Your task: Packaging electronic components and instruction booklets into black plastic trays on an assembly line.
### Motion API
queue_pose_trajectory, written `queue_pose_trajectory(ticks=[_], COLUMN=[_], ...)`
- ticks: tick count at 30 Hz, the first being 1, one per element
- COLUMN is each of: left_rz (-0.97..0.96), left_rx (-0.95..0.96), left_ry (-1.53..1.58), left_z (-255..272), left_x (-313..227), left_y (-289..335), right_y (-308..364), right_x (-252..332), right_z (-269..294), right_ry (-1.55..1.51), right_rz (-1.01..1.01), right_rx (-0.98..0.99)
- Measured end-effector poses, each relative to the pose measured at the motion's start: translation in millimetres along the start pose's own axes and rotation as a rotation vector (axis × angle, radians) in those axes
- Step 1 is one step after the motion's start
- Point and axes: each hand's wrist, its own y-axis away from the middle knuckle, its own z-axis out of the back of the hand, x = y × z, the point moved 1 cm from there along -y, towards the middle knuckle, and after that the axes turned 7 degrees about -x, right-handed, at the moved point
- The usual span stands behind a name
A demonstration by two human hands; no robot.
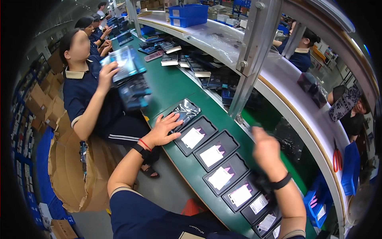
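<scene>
My left hand lies with fingers spread on a black tray covered by shiny clear film. Beside it, a slanting row of shallow black trays runs toward me along the green bench. One black tray holds a white card with pink pointed pieces at its edge; its neighbours look alike. The nearest trays carry white printed labels. Over the row's far side, my right hand is raised and smeared by motion, its fingers seemingly curled. Whether it holds anything cannot be made out. A dark blurred shape sits beside its wrist.
A co-worker at left lifts blurred blue-and-black packages over the green bench. Black boxes are heaped behind. A metal post and a raised white shelf border the far side; red-handled scissors lie there. A large carton stands left.
</scene>
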Motion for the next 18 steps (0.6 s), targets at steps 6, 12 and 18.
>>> queue_pose_trajectory(ticks=[6, 12, 18], left_rz=[-0.040, -0.027, -0.039], left_rx=[-0.133, -0.071, -0.222], left_ry=[-0.113, -0.065, 0.111], left_z=[-31, -15, -13], left_x=[-31, -20, -33], left_y=[-9, 2, -13], right_y=[-17, -30, -10], right_x=[123, 166, 35], right_z=[-94, -87, -35], right_ry=[0.144, -0.151, -0.433], right_rz=[0.142, 0.097, -0.071], right_rx=[0.070, 0.485, 0.096])
